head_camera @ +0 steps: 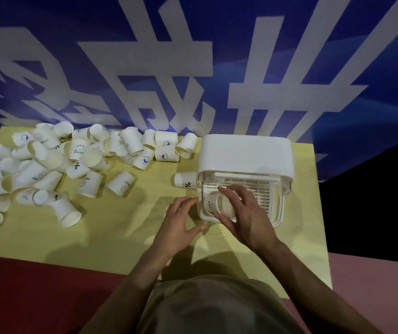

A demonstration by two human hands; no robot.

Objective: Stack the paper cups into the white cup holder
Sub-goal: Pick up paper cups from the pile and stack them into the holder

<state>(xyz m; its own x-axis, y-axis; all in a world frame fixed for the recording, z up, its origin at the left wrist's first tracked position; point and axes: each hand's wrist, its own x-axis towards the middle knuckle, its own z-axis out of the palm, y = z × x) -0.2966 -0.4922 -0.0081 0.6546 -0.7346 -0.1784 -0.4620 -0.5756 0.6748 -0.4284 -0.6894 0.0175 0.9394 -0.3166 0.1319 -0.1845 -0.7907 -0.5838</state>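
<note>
Right hand [243,213] grip pinches paper cup [225,206] rim inside white cup holder [246,153]; left hand [181,222] relaxed open; cup likely light, crushable – hold rim gently

One white cup holder [245,155]; one cup [219,205] inside it, one cup [185,181] touching its left side, and dozens of loose cups [48,165] piled farther left; two hands.

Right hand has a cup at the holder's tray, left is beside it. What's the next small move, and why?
Probably ease the paper cup the rest of the way into the white cup holder and let go. The right hand holds it on its side inside the clear tray, while the left hand rests open against the tray's left edge, apparently steadying it. Another cup lies just left of the holder for the next pick.
</note>
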